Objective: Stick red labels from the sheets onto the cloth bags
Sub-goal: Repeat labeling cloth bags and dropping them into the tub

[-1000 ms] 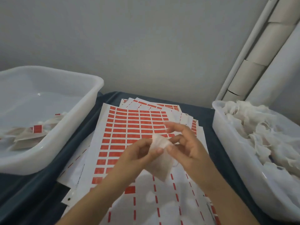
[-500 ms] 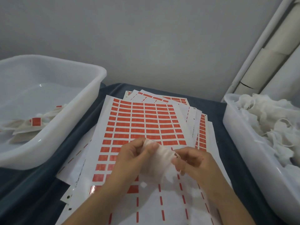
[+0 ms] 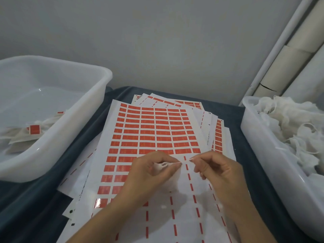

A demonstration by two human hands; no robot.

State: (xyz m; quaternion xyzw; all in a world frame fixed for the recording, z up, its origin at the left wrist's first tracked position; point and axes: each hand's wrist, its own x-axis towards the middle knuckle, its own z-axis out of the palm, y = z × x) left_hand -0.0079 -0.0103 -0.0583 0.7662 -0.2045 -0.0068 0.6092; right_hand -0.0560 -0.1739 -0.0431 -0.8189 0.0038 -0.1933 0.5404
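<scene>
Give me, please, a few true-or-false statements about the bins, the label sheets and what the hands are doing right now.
1. The left hand grips a bunched cloth bag. True.
2. The right hand presses a red label onto the bag. False: it pinches a thin string drawn from the bag.
3. The left bin holds bags already bearing red labels. True.
4. The right bin is empty. False: it is heaped with unlabelled white bags.
5. The top sheet has all its labels. False: its near rows are peeled.
</scene>
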